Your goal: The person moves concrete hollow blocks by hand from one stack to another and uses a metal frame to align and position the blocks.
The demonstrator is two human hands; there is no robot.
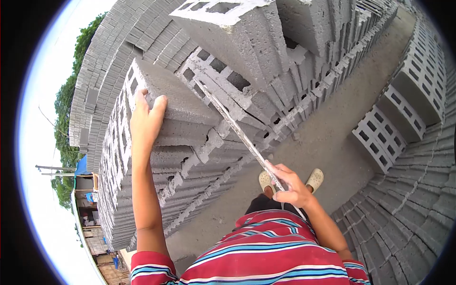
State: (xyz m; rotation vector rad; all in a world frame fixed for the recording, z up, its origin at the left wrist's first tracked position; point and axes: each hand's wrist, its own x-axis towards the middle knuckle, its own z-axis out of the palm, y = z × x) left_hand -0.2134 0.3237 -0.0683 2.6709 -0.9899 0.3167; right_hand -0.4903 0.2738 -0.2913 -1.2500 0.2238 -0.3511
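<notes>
Block [178, 90] sits at the near end of a row on the stack to my left, its holed face toward the outer side and its smooth side toward a gap in the row. In the head view, that gap opens between it and the upright block [242, 52] farther along; a lower block [218, 71] shows its dark holes there. The ragged edge of the stack drops to the ground [327, 142], a bare strip running between it and the right stack [380, 133], with open room around my clogs [315, 179]. My left arm reaches up and forward, nearly straight, and my left hand [149, 114] clasps the edge of the block, thumb and fingers set a little apart across its corner. My right arm is bent low near my shirt [266, 251], and my right hand [290, 186] is closed round a stick [237, 130]. It slants up and away from me across the stack, its far end near the holes of the lower block; whether it touches I cannot tell. I count two hands, one stick, two clogs and one block under my left hand. Two upright blocks rise beyond the gap; the stacks hold too many to count.
</notes>
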